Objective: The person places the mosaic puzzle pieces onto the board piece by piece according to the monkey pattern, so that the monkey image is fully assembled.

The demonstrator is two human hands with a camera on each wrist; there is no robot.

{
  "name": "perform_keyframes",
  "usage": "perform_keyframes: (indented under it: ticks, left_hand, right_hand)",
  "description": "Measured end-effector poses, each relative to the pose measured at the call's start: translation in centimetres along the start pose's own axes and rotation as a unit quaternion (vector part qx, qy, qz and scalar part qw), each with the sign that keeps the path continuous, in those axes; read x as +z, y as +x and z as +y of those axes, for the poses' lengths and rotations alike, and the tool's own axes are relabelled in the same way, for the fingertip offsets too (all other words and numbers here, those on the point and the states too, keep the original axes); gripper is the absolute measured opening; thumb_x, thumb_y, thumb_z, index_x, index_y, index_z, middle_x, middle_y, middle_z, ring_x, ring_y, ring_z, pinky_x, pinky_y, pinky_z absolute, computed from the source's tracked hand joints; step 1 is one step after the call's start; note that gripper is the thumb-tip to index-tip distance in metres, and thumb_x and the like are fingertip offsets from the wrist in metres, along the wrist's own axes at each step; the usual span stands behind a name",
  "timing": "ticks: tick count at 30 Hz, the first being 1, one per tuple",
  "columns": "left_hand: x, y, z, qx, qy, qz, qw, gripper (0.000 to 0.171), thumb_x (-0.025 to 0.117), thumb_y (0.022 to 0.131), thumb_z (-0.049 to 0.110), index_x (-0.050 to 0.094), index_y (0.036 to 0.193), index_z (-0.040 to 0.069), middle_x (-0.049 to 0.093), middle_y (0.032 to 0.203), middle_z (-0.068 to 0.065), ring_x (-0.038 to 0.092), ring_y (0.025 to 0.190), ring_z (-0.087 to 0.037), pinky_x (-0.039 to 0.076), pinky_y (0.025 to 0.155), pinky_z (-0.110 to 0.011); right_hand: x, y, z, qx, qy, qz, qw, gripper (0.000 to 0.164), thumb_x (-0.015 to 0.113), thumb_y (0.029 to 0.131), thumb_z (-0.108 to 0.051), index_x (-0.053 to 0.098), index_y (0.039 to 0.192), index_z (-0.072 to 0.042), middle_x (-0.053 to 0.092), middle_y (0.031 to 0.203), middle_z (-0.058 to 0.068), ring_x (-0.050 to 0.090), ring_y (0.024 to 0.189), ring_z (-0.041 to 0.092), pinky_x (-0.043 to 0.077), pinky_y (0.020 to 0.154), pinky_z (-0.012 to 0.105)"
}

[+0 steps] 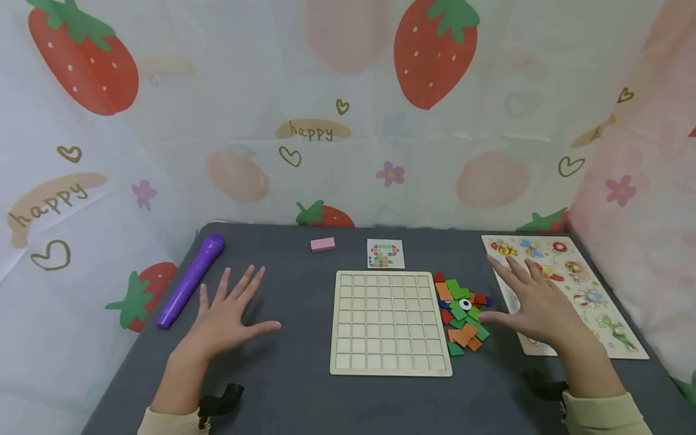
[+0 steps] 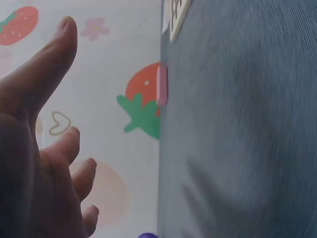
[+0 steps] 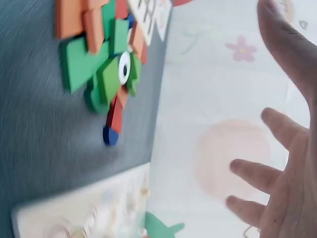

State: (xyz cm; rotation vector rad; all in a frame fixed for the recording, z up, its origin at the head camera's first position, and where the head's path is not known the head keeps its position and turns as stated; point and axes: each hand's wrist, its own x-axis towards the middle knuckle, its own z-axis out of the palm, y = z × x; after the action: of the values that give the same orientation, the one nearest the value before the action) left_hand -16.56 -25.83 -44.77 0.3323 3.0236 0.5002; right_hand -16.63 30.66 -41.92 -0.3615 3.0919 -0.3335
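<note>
My left hand [image 1: 223, 320] is spread above the table's left side and holds nothing. My right hand [image 1: 544, 305] is likewise spread, over the edge of a picture board [image 1: 592, 296] printed with small insects, its thumb pointing at a pile of coloured pieces. That pile [image 1: 462, 332] has green, orange, red and blue flat tiles plus a white eye piece [image 3: 124, 68]. Between the hands lies a pale wooden grid board [image 1: 388, 323] with square cells. A small pattern card [image 1: 385, 254] rests behind the grid, showing a design of coloured shapes.
A purple cylindrical stick [image 1: 190, 281] with a wider head lies along the table's left edge. At the back is a pink block [image 1: 322, 244]. A strawberry-printed curtain [image 1: 239, 90] surrounds the back and sides of the dark grey table [image 1: 293, 399].
</note>
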Motion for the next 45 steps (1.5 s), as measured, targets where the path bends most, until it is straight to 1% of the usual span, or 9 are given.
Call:
perform_keyframes:
  ticks: [4, 8, 13, 15, 17, 22, 28, 35, 45]
  left_hand:
    - [1.1, 1.0, 1.3, 0.012, -0.027, -0.012, 0.9995, 0.110, 0.064, 0.079, 0.078, 0.007, 0.163, 0.037, 0.008, 0.172, -0.002, -0.010, 0.156, -0.041, -0.015, 0.112, -0.075]
    - [1.8, 2.1, 3.0, 0.031, -0.058, -0.021, 0.9976, 0.109, 0.067, 0.079, 0.075, 0.010, 0.163, 0.037, 0.008, 0.171, 0.000, -0.008, 0.156, -0.041, -0.011, 0.113, -0.075]
    - [3.2, 3.5, 4.7, 0.055, -0.086, -0.028, 0.9943, 0.112, 0.072, 0.077, 0.073, 0.009, 0.163, 0.038, 0.009, 0.171, 0.002, -0.006, 0.157, -0.040, -0.007, 0.116, -0.074]
    - [4.0, 4.0, 5.2, 0.069, -0.103, -0.031, 0.9918, 0.114, 0.076, 0.076, 0.068, 0.010, 0.163, 0.036, 0.011, 0.171, 0.000, -0.004, 0.156, -0.041, -0.005, 0.116, -0.074]
    - [4.7, 4.4, 5.7, 0.080, -0.117, -0.037, 0.9892, 0.116, 0.080, 0.075, 0.064, 0.011, 0.164, 0.033, 0.012, 0.171, -0.001, -0.002, 0.156, -0.042, -0.003, 0.116, -0.074]
    - [6.1, 4.7, 6.3, 0.097, -0.132, -0.067, 0.9842, 0.112, 0.082, 0.075, 0.059, 0.019, 0.163, 0.032, 0.013, 0.171, -0.001, 0.000, 0.156, -0.042, -0.002, 0.118, -0.072]
    - [6.9, 4.9, 6.5, 0.108, -0.144, -0.107, 0.9779, 0.104, 0.082, 0.078, 0.056, 0.027, 0.161, 0.028, 0.016, 0.170, -0.003, -0.001, 0.156, -0.042, -0.003, 0.118, -0.071]
    - [7.4, 4.7, 7.1, 0.097, -0.104, -0.127, 0.9817, 0.094, 0.078, 0.081, 0.058, 0.035, 0.159, 0.028, 0.020, 0.169, -0.005, 0.000, 0.156, -0.042, -0.004, 0.119, -0.069]
    - [7.8, 4.8, 7.6, 0.077, -0.083, -0.120, 0.9864, 0.097, 0.077, 0.080, 0.060, 0.035, 0.159, 0.023, 0.025, 0.168, -0.007, 0.003, 0.157, -0.039, -0.001, 0.121, -0.068]
  right_hand:
    - [0.6, 0.4, -0.2, 0.016, 0.037, -0.029, 0.999, 0.108, 0.065, 0.079, -0.078, 0.017, 0.163, -0.031, 0.026, 0.162, 0.029, 0.030, 0.143, 0.057, 0.040, 0.092, 0.077]
    - [1.2, 0.8, -0.1, 0.027, 0.080, -0.050, 0.995, 0.105, 0.068, 0.079, -0.075, 0.027, 0.162, -0.022, 0.035, 0.157, 0.028, 0.044, 0.135, 0.054, 0.047, 0.086, 0.070]
    - [2.1, 1.2, 0.1, 0.040, 0.119, -0.052, 0.991, 0.099, 0.070, 0.080, -0.072, 0.040, 0.156, -0.015, 0.057, 0.140, 0.022, 0.064, 0.109, 0.036, 0.054, 0.068, 0.043]
    - [2.4, 1.2, 0.1, 0.045, 0.138, -0.051, 0.988, 0.092, 0.070, 0.082, -0.069, 0.046, 0.151, -0.013, 0.064, 0.130, 0.019, 0.066, 0.101, 0.029, 0.051, 0.063, 0.035]
    - [2.8, 1.1, 0.1, 0.047, 0.157, -0.044, 0.986, 0.082, 0.070, 0.086, -0.063, 0.052, 0.145, -0.010, 0.068, 0.123, 0.016, 0.067, 0.097, 0.026, 0.052, 0.063, 0.032]
    - [3.5, 1.1, 0.2, 0.037, 0.181, -0.013, 0.983, 0.058, 0.072, 0.093, -0.044, 0.060, 0.136, -0.008, 0.072, 0.112, 0.012, 0.067, 0.091, 0.024, 0.051, 0.063, 0.031]
    - [3.9, 1.7, 0.8, 0.033, 0.234, -0.003, 0.972, 0.045, 0.070, 0.097, -0.031, 0.062, 0.133, -0.006, 0.072, 0.108, 0.010, 0.068, 0.094, 0.026, 0.053, 0.068, 0.033]
    - [4.6, 2.1, 1.1, 0.041, 0.241, -0.029, 0.969, 0.026, 0.070, 0.096, -0.021, 0.070, 0.119, -0.007, 0.071, 0.101, 0.006, 0.067, 0.087, 0.020, 0.052, 0.069, 0.033]
    - [4.9, 2.4, 1.3, 0.042, 0.226, -0.033, 0.973, 0.027, 0.070, 0.096, -0.020, 0.070, 0.120, -0.006, 0.072, 0.101, 0.008, 0.068, 0.088, 0.022, 0.051, 0.067, 0.033]
